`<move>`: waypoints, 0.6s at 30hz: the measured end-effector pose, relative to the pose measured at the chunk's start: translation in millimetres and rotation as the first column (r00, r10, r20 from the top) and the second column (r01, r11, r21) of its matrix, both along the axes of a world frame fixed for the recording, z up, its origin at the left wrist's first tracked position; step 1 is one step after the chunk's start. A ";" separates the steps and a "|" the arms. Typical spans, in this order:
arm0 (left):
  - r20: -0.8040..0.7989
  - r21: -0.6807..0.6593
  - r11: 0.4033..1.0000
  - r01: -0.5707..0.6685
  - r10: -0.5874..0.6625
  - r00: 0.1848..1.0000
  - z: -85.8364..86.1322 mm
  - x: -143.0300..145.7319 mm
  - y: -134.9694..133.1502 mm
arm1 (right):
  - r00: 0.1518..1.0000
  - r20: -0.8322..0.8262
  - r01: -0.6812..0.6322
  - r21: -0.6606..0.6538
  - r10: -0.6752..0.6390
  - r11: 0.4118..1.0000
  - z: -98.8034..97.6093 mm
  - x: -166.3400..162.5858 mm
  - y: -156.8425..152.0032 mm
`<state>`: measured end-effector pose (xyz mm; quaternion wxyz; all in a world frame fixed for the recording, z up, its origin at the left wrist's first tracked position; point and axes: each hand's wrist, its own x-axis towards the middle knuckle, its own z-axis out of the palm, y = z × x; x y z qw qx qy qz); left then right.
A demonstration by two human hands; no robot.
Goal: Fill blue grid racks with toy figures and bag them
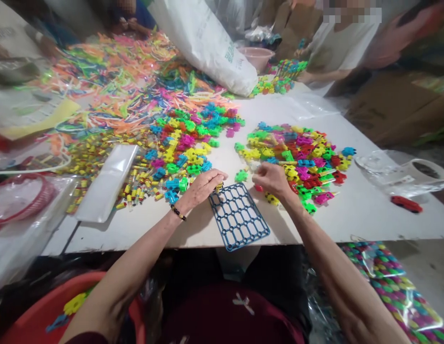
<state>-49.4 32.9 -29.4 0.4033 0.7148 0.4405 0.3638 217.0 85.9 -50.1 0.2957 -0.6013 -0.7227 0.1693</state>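
My left hand (204,186), with a beaded bracelet (178,212) at the wrist, is closed over the far left corner of a blue plastic grid frame (239,217). A small yellow-and-dark piece (219,188) shows under its fingertips. To the right of the frame my right hand (271,178) is curled shut; what it holds, if anything, is hidden. Below its fingers is a small red piece (258,188). Between the hands lies a green toy car (241,175). A heap of colourful toy cars (304,162) spreads beyond my right hand.
More toy cars (188,141) and small yellow-capped tubes (135,186) lie to the left, near clear plastic bags (109,184). A white sack (211,48) leans over heaped coloured strips (110,71). Co-workers stand across the table. A red basin (31,310) sits below left.
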 end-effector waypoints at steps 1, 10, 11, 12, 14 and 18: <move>0.012 0.005 1.000 0.013 -0.013 1.000 0.0 -0.3 0.7 | 0.999 -0.036 0.026 0.073 -0.023 0.997 -0.4 -1.6 -8.9; -0.030 0.051 0.999 0.006 -0.004 1.000 0.3 -2.7 -7.5 | 0.846 0.522 -0.058 -0.113 0.109 0.992 -8.5 -14.4 -41.2; -0.027 0.078 0.997 0.003 -0.001 1.000 0.6 -1.9 -7.1 | 0.818 0.559 -0.051 -0.163 0.134 0.985 -5.6 -16.1 -39.3; -0.033 0.118 0.993 -0.001 0.005 0.999 1.0 -0.8 -6.4 | 0.802 0.574 -0.052 -0.208 0.165 0.977 -2.8 -17.8 -37.2; -0.072 0.212 0.977 0.002 0.014 0.997 1.4 1.6 -4.2 | 0.799 0.561 -0.074 -0.264 0.216 0.962 0.4 -20.2 -33.7; -0.156 0.278 0.958 0.062 -0.019 0.988 -1.9 3.9 -1.5 | 0.839 0.507 -0.083 -0.238 0.196 0.968 -3.3 -16.3 -31.5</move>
